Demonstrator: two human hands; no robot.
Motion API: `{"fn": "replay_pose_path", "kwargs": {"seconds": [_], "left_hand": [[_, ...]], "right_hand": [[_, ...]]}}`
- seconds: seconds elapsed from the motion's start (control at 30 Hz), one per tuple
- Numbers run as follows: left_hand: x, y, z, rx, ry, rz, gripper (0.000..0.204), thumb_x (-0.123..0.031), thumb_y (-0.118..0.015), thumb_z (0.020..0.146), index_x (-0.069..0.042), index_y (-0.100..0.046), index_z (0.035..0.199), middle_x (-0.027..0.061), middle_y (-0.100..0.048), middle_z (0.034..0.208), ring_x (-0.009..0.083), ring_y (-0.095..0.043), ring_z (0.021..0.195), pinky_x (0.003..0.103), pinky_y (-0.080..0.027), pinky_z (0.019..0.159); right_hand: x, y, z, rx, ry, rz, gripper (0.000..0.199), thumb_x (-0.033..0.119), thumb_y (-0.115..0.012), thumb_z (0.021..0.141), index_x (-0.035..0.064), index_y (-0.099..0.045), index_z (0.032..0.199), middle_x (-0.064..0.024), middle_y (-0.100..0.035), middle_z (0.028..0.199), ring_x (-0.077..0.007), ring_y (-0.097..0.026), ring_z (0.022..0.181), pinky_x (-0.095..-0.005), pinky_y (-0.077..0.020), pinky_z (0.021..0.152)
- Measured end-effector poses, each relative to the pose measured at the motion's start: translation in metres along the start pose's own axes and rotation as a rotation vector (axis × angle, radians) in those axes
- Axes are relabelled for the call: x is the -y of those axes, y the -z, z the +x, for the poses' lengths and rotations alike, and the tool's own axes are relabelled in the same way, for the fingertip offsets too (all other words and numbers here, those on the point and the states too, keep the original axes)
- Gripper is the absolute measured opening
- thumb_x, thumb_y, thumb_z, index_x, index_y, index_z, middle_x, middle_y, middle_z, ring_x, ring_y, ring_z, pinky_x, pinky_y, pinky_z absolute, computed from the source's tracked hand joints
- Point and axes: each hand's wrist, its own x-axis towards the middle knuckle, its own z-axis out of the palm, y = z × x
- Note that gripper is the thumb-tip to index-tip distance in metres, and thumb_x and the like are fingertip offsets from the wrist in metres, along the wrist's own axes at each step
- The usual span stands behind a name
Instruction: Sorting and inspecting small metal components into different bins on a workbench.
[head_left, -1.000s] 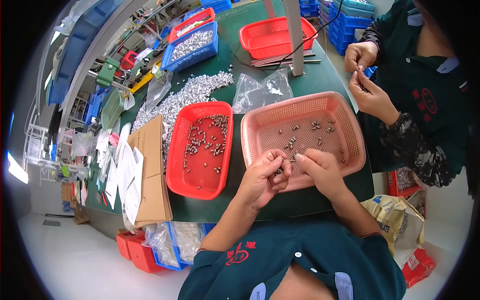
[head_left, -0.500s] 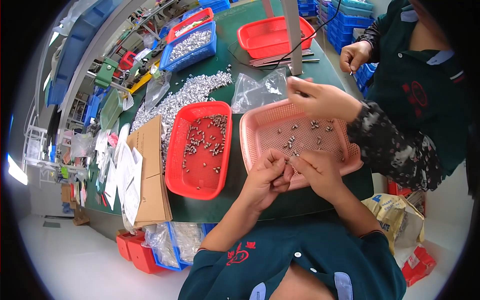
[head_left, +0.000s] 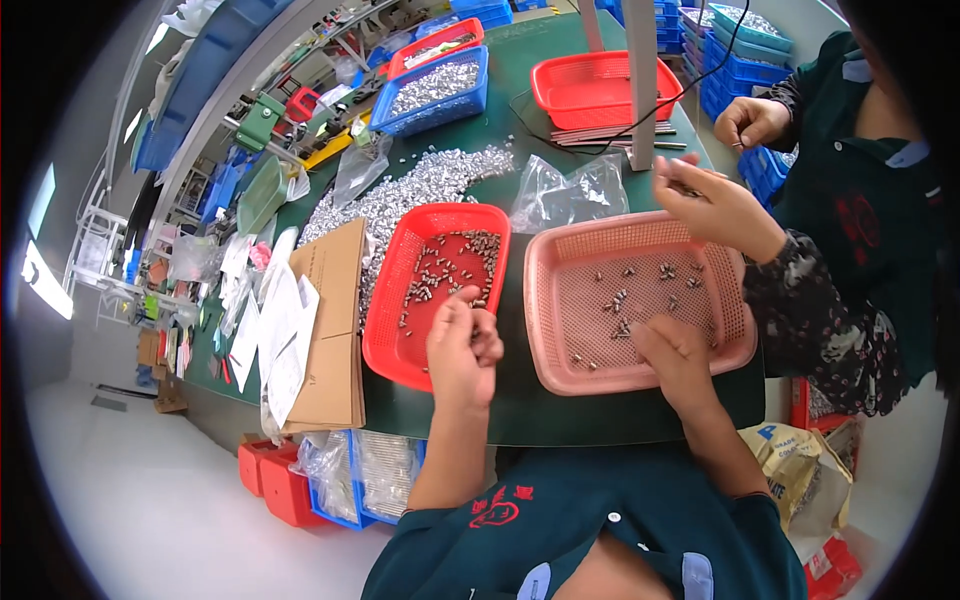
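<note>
My left hand (head_left: 464,350) is over the near right side of a red basket (head_left: 385,350), its fingers loosely curled and apart, with nothing visible in them. Small metal cylinders (head_left: 432,280) lie scattered in that basket. Over the pink basket (head_left: 540,330), my right hand (head_left: 682,368) reaches down with its fingertips together beside a few small metal parts (head_left: 620,328). Whatever those fingertips may hold is hidden. A co-worker's hand (head_left: 722,208) hangs above the far right of the pink basket with small dark pieces in it. Their other hand (head_left: 752,122) pinches a small thin piece.
Loose silvery parts (head_left: 430,180) form a large pile beyond the red basket. A clear plastic bag (head_left: 570,195) lies behind the pink one. Cardboard (head_left: 335,330) and papers (head_left: 285,340) are at left. A metal post (head_left: 642,90) rises beside another red basket (head_left: 580,95).
My hands were together over the pink basket's near edge. They have parted: the left moved left to the red basket, the right down over the pink basket's parts. The view has shifted.
</note>
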Motion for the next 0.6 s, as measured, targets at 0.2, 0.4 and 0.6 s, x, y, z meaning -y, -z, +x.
{"fn": "replay_pose_path", "kwargs": {"seconds": [0.2, 0.4, 0.6], "left_hand": [[-0.006, 0.007, 0.008, 0.177, 0.198, -0.221, 0.029, -0.003, -0.045, 0.088, -0.001, -0.049, 0.117, 0.0112, -0.058, 0.092, 0.0145, -0.049, 0.07, 0.026, -0.041, 0.061], [0.014, -0.015, 0.0, 0.37, 0.552, -0.297, 0.017, -0.009, -0.046, 0.093, -0.003, -0.052, 0.107, 0.0082, -0.059, 0.084, 0.0088, -0.043, 0.058, 0.02, -0.035, 0.047], [0.036, -0.031, -0.011, 0.467, 0.606, -0.251, 0.022, -0.027, -0.044, 0.097, -0.006, -0.05, 0.098, 0.0062, -0.055, 0.068, 0.0059, -0.032, 0.044, 0.019, -0.025, 0.04]], "right_hand": [[-0.001, -0.007, 0.0, 0.015, -0.035, 0.12, 0.029, 0.013, -0.056, 0.088, 0.0009, -0.051, 0.062, 0.0018, -0.045, 0.055, -0.0048, -0.04, 0.053, -0.0233, -0.0323, 0.048], [0.005, -0.006, -0.003, 0.039, -0.013, 0.089, 0.028, 0.012, -0.055, 0.088, 0.0012, -0.052, 0.063, 0.0024, -0.046, 0.057, -0.0038, -0.04, 0.054, -0.0222, -0.0319, 0.048], [0.006, -0.006, -0.004, 0.028, 0.009, 0.088, 0.028, 0.012, -0.056, 0.088, 0.0014, -0.051, 0.063, 0.0034, -0.043, 0.056, -0.0026, -0.037, 0.054, -0.0224, -0.03, 0.047]]}}
